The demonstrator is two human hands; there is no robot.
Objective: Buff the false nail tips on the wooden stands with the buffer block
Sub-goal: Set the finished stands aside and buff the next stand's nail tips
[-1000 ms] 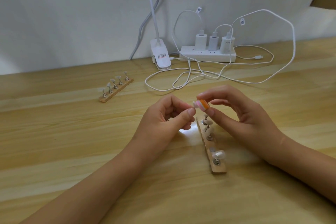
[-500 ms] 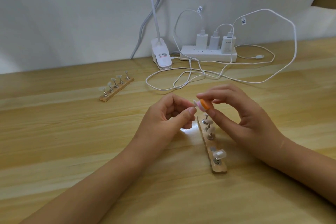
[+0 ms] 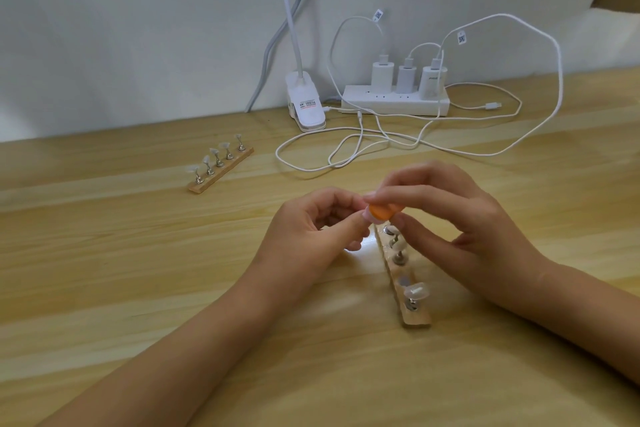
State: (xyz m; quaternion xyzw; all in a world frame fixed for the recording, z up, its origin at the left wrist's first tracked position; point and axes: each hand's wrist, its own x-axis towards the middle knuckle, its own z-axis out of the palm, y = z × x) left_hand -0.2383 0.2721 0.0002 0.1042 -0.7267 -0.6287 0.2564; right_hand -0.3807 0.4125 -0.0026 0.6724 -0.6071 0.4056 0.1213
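Note:
My right hand (image 3: 450, 218) pinches a small orange and pink buffer block (image 3: 381, 212) between thumb and fingertips. My left hand (image 3: 311, 229) has its fingers curled and pinches something small against the block's left end; what it holds is hidden. Both hands hover just above the far end of the near wooden stand (image 3: 414, 317), which carries metal pegs and pale nail tips, one clear tip (image 3: 417, 291) near its front end. A second wooden stand (image 3: 221, 170) with several nail tips lies to the far left, apart from both hands.
A white power strip (image 3: 394, 102) with three chargers sits against the back wall. White cables (image 3: 346, 152) loop over the table behind my hands. A white clip lamp base (image 3: 306, 107) stands left of the strip. The table (image 3: 138, 270) is light wood.
The buffer block has shifted slightly left and tilted over the left fingertips, its orange face more toward me. Both hands stay in about the same place.

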